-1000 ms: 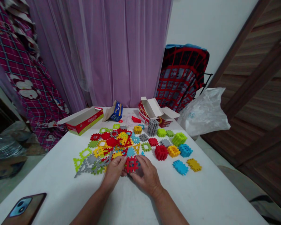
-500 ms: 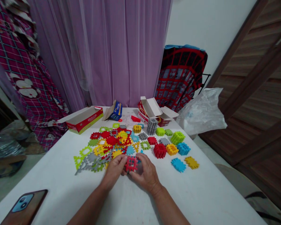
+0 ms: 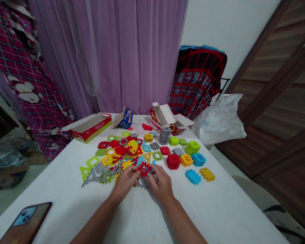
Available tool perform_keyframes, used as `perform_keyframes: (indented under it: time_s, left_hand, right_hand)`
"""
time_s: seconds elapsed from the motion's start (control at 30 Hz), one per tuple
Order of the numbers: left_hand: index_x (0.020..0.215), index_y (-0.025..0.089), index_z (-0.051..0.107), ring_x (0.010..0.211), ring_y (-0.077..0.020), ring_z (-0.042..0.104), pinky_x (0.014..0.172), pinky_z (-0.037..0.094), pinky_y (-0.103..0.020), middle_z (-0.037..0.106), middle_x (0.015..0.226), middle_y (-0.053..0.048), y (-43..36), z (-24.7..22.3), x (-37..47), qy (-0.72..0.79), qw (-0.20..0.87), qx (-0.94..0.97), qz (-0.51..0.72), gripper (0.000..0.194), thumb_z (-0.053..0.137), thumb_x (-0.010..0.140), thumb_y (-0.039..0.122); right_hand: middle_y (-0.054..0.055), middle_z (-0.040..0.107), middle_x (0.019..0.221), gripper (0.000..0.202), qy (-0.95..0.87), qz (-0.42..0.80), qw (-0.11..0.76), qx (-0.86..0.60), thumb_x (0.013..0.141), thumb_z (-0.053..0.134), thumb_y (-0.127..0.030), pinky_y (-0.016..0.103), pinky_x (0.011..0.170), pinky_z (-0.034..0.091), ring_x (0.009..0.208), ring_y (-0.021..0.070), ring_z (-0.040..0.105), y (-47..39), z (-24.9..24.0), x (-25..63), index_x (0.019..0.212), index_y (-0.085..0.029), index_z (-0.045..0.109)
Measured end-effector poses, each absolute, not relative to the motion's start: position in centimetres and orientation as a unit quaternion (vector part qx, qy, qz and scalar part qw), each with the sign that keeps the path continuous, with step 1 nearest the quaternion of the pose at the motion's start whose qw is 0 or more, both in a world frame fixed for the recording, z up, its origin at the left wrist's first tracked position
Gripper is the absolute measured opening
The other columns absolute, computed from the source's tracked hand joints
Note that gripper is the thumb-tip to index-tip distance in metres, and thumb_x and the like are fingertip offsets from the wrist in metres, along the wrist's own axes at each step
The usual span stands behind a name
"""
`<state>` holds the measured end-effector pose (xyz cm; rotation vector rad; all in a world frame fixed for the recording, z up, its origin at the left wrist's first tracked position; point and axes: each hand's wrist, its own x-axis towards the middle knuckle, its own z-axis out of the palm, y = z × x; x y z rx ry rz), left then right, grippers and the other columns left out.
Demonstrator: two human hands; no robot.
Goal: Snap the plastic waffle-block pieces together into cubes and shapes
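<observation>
Over the last second, the red square plastic piece with toothed edges and a window-like grid [image 3: 144,168] has moved slightly farther from the person and tipped back, so its face now slants upward. It is held between the two hands, in front of the loose heap of mixed-colour toothed plastic pieces [image 3: 121,150]. The left hand [image 3: 125,183] pinches its left edge between thumb and fingers. The right hand [image 3: 162,185] is curved at its right edge, thumb and forefinger apart; I cannot tell whether that grip presses on it.

A grey flat plastic piece with openings [image 3: 143,185] has come into view just below the red piece, between the hands; whether it is held or lies on the white worktop [image 3: 139,220] is unclear. For the work in hand, this suggests the red piece is being turned rather than released.

The rest of the layout looks unchanged: to the right of the heap stand the red block of toothed pieces [image 3: 173,162], the yellow block [image 3: 186,161] and the blue block [image 3: 199,159], with a flat blue toothed plastic rectangle [image 3: 193,177] nearer.
</observation>
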<state>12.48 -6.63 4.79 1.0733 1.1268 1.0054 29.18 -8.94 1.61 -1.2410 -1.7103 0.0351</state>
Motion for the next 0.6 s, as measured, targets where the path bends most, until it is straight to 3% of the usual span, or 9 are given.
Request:
perform_keyframes:
  time_s: [0.27,0.6]
  left_hand:
    - [0.068,0.019,0.06,0.05,-0.0088,0.053,0.047,0.044,-0.02,0.059,0.058,0.004,-6.57,4.48,12.16,0.498,0.588,0.492,0.406,0.042,0.072,0.059,0.058]
    - [0.07,0.019,0.064,0.054,-0.0101,0.053,0.049,0.044,-0.02,0.06,0.063,0.003,-6.77,4.09,11.92,0.465,0.581,0.556,0.371,0.041,0.072,0.062,0.059]
  right_hand:
    - [0.013,0.064,0.12,0.057,-0.732,-0.027,0.444,-0.516,0.079,0.068,-0.033,0.038,0.094,0.055,0.111,0.0252,0.062,-9.33,1.86,29.05,0.132,-0.019,0.053]
    - [0.009,0.063,0.119,0.056,-0.739,0.014,0.413,-0.532,0.074,0.07,-0.025,0.036,0.093,0.054,0.11,0.0238,0.062,-9.3,2.1,29.4,0.128,-0.022,0.056]
